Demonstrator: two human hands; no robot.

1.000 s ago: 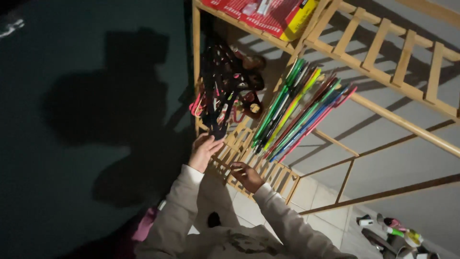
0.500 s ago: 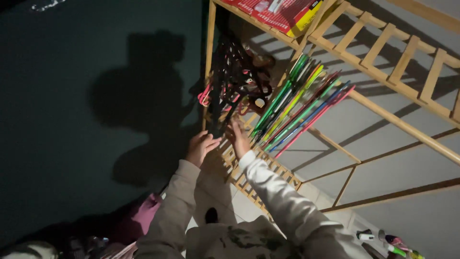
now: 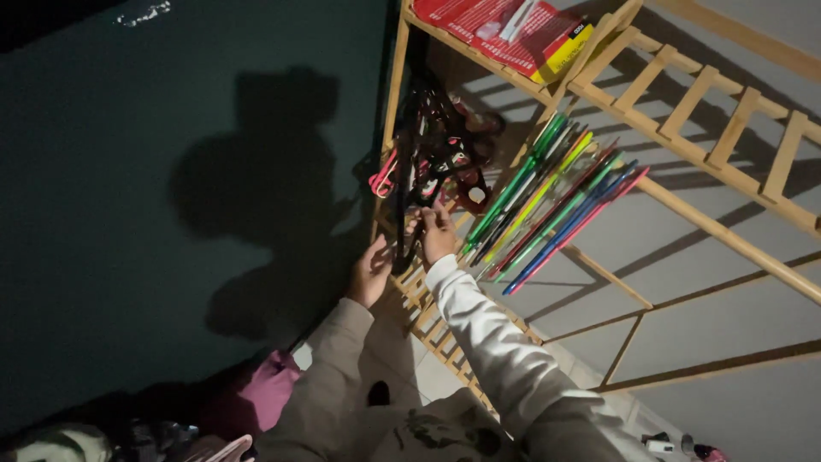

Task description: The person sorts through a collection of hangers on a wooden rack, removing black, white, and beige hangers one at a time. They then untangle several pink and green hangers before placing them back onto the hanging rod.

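A pile of black clothes hangers [image 3: 432, 145], with a few pink and red ones, lies on a slatted wooden rack shelf [image 3: 436, 329]. My right hand [image 3: 437, 233] reaches into the lower end of that pile, fingers on a black hanger. My left hand [image 3: 373, 270] rests just left of it at the shelf's edge, touching the hanging black hangers; whether it grips one I cannot tell. A bundle of coloured hangers [image 3: 552, 201], green, yellow, blue and pink, lies to the right of my hands.
The wooden rack has an upper slatted shelf [image 3: 710, 94] holding a red and yellow box [image 3: 513, 30]. A dark green wall [image 3: 171, 188] stands on the left. Pink cloth [image 3: 265, 393] lies on the tiled floor below.
My right hand has moved from the shelf's front slats up into the black hanger pile. My left hand stays near the shelf edge. The view has shifted.
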